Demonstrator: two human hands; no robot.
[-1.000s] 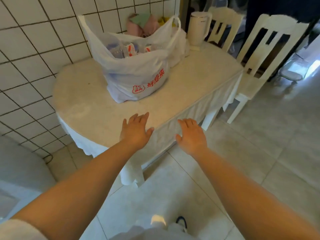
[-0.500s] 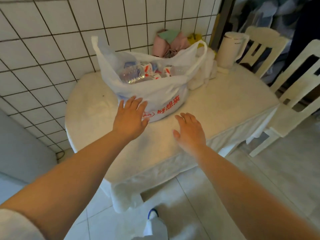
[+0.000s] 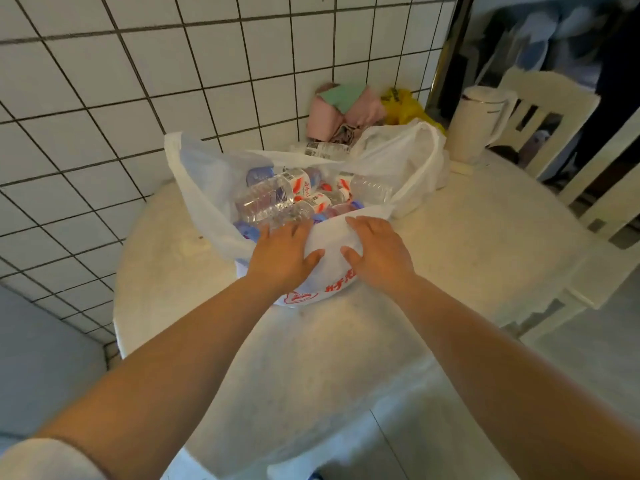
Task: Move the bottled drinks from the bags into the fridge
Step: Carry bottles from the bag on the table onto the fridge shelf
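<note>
While both hands, left hand (image 3: 282, 256) and right hand (image 3: 375, 252), lie fingers-straight on the bag (image 3: 207, 188) rim, bottles (image 3: 266, 197) sit exposed.

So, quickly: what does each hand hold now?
Left hand: open, fingers resting on the white plastic bag rim, holding nothing.
Right hand: open, resting on the same bag.

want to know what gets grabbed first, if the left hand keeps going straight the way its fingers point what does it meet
Probably the clear water bottles lying in the open white bag. The left hand rests at the bag's near edge, fingers pointing in over them; depth is unclear.
</note>
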